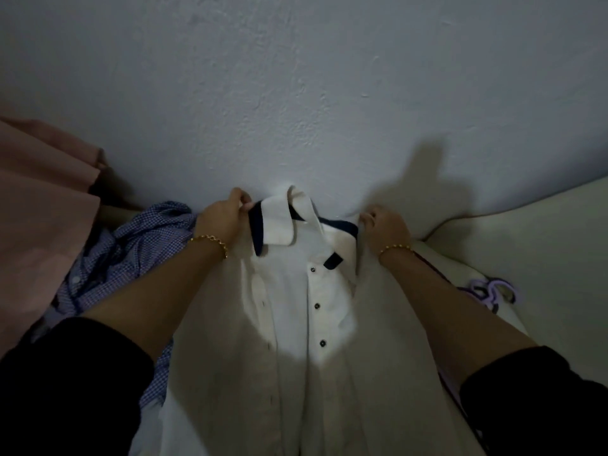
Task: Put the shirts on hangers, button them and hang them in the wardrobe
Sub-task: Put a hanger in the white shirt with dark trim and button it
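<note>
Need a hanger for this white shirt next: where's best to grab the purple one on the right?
Probably by its hook loop, the only part of the purple hanger showing; the rest is hidden behind the right forearm. Come from above, on its right, with the right hand.

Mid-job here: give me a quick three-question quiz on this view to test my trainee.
1. True or false: the left hand and the right hand both grip the white shirt near its collar.
2. What lies to the left of the white shirt? A) a checked shirt B) a folded towel C) a pair of shoes
3. Fill in: the lilac ____ lie to the right of the white shirt.

Key: 1 true; 2 A; 3 hangers.
</note>
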